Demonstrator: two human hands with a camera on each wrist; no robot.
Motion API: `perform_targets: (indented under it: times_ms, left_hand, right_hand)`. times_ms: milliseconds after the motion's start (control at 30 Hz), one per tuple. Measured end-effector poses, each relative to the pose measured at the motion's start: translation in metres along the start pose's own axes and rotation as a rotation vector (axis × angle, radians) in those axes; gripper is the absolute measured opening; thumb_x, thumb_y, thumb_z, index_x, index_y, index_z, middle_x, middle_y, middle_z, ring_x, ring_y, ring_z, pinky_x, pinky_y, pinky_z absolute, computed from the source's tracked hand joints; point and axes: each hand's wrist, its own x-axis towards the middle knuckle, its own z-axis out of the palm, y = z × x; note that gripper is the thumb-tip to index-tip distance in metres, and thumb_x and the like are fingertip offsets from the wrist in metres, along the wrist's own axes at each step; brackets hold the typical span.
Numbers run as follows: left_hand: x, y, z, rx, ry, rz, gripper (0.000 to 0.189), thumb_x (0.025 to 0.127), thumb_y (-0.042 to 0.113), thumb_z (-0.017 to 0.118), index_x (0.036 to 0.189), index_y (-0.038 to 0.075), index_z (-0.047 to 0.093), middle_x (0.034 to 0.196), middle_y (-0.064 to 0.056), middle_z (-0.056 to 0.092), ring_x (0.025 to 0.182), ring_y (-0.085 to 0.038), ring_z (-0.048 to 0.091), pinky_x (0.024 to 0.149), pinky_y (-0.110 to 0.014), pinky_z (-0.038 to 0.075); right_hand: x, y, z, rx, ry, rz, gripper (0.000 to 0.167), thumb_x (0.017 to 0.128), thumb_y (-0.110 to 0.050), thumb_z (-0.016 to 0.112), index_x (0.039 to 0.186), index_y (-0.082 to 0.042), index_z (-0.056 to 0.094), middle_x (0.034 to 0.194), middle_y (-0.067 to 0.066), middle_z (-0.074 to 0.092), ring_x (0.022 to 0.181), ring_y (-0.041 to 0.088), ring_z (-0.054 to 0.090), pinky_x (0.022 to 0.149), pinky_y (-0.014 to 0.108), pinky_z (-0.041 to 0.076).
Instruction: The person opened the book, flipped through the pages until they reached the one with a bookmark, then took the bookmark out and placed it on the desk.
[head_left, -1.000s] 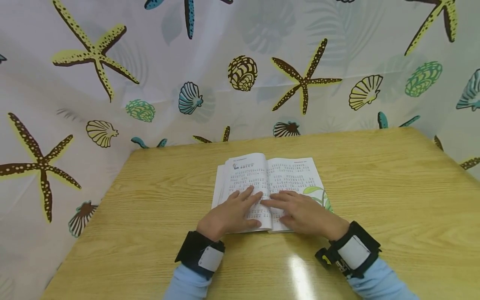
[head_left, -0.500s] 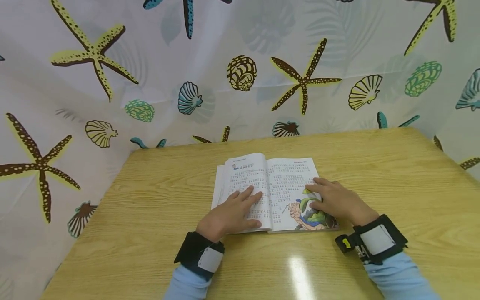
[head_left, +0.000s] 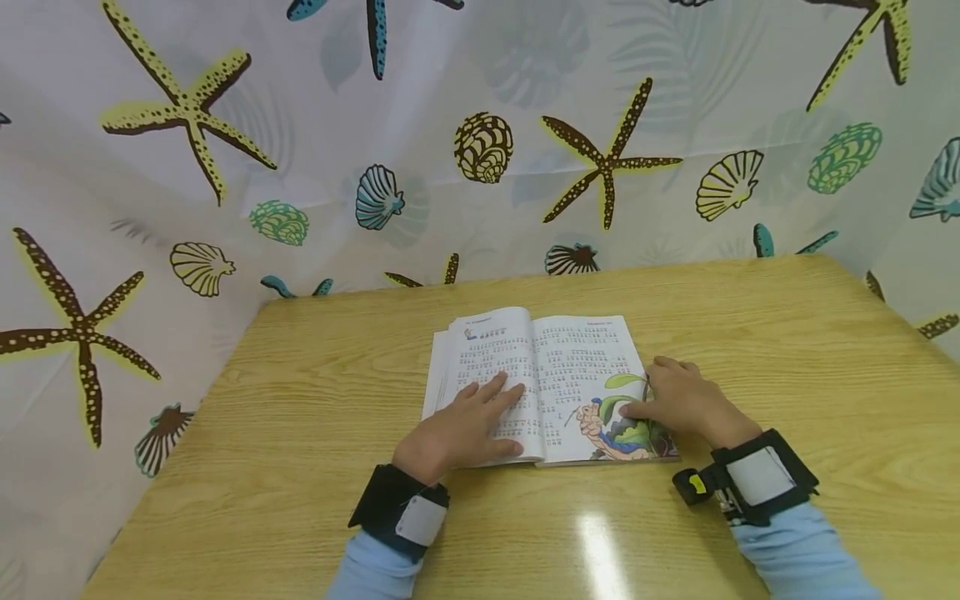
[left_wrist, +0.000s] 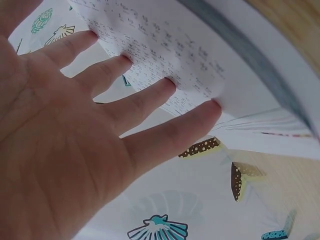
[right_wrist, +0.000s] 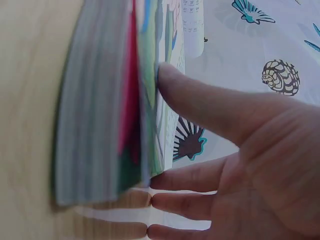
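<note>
An open book (head_left: 577, 358) lies on the wooden table, with printed text on both pages and a coloured picture at the lower right. My left hand (head_left: 457, 429) rests on the left page, fingers spread; its fingertips touch the text in the left wrist view. At the book's right edge is my right hand (head_left: 693, 404). Its thumb (right_wrist: 200, 100) touches the illustrated right page in the right wrist view, while the other fingers reach past the edge of the page, their tips at the table surface. Both wrists wear black straps.
The wooden table (head_left: 337, 350) extends around the book on all sides. Behind it and at its sides hangs a white cloth (head_left: 420, 108) printed with starfish and shells. Light blue sleeves cover the forearms.
My right hand has moved right, from the middle of the right page to its outer edge, uncovering the picture. Lately its fingers have slid off the page. The left hand has stayed in place.
</note>
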Motion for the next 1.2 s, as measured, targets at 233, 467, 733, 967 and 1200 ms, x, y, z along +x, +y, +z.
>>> perform_targets:
  times_ms: [233, 467, 733, 967, 1200]
  left_hand:
    - [-0.002, 0.0, -0.001, 0.011, -0.002, -0.003, 0.073, 0.097, 0.036, 0.069, 0.16, 0.019, 0.035, 0.167, -0.009, 0.022, 0.151, -0.04, 0.02, 0.117, -0.055, 0.028]
    - [-0.002, 0.0, -0.001, -0.005, 0.001, 0.0, 0.073, 0.097, 0.035, 0.07, 0.159, 0.018, 0.036, 0.167, -0.01, 0.022, 0.151, -0.041, 0.02, 0.117, -0.056, 0.027]
    - [0.0, 0.001, -0.002, 0.002, 0.014, 0.015, 0.073, 0.097, 0.035, 0.07, 0.159, 0.018, 0.036, 0.167, -0.011, 0.023, 0.151, -0.04, 0.021, 0.119, -0.053, 0.026]
    - [-0.001, 0.003, -0.004, 0.003, 0.012, 0.007, 0.074, 0.096, 0.036, 0.07, 0.159, 0.018, 0.036, 0.167, -0.01, 0.023, 0.151, -0.039, 0.021, 0.118, -0.055, 0.027]
    - [-0.001, 0.002, -0.001, -0.014, -0.003, -0.014, 0.074, 0.096, 0.036, 0.07, 0.16, 0.02, 0.035, 0.167, -0.007, 0.022, 0.151, -0.041, 0.021, 0.116, -0.058, 0.029]
  right_hand:
    - [0.001, -0.013, 0.003, -0.111, 0.195, -0.033, 0.043, 0.083, -0.02, 0.082, 0.101, 0.014, 0.065, 0.117, 0.034, 0.061, 0.098, 0.047, 0.061, 0.072, 0.053, 0.055]
    - [0.004, -0.015, 0.006, 0.012, 0.484, -0.08, 0.02, 0.084, 0.003, 0.074, 0.073, 0.0, 0.058, 0.065, 0.008, 0.05, 0.057, 0.021, 0.047, 0.048, 0.032, 0.036]
    - [0.003, 0.0, 0.0, -0.115, 0.452, -0.175, 0.03, 0.095, -0.007, 0.064, 0.066, -0.005, 0.06, 0.057, 0.001, 0.045, 0.051, 0.015, 0.042, 0.045, 0.028, 0.032]
    - [0.004, 0.003, -0.001, -0.107, 0.426, -0.168, 0.037, 0.095, -0.008, 0.062, 0.06, -0.009, 0.052, 0.054, -0.001, 0.039, 0.049, 0.013, 0.039, 0.045, 0.026, 0.028]
    - [0.003, -0.012, -0.002, 0.373, 0.261, -0.246, 0.038, 0.11, -0.02, 0.043, 0.111, 0.007, 0.069, 0.097, 0.018, 0.068, 0.093, 0.028, 0.064, 0.078, 0.042, 0.053]
